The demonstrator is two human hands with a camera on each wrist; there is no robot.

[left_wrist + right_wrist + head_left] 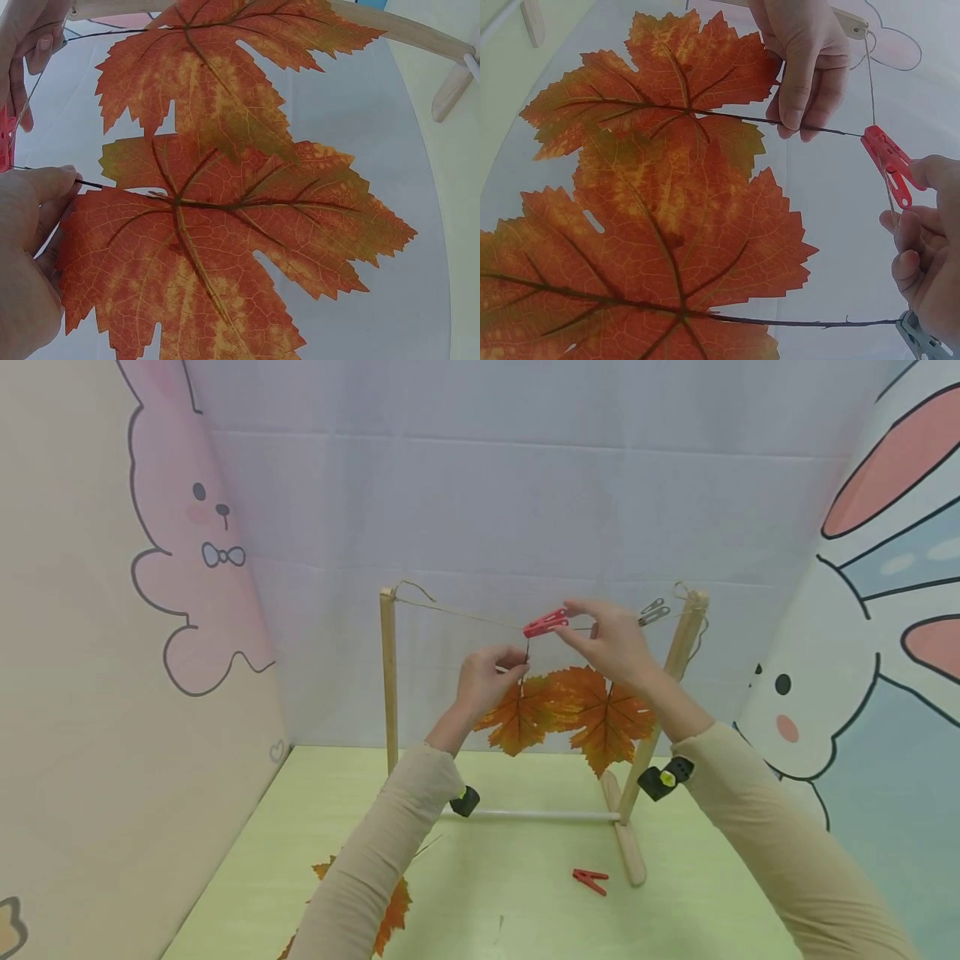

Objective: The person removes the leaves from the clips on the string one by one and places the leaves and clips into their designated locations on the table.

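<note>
My left hand [483,681] pinches the dark stem of an orange maple leaf [232,202], just above the blade. A red clothespin [546,622] sits on the string, its jaw end at the tip of this stem. Thumb and forefinger of my right hand [615,639] hold the clothespin's handles. Beside it, a second orange leaf [667,247] hangs by its stem from a grey clothespin [654,612] on the same string. The two leaves overlap. Whether the red clothespin's jaws grip the stem is hard to tell.
The string [457,612] runs between two wooden posts [389,677] of a stand with a white bottom bar [540,815]. Another red clothespin [591,880] lies on the pale green table [525,910]. More orange leaves [395,914] lie partly hidden under the left forearm.
</note>
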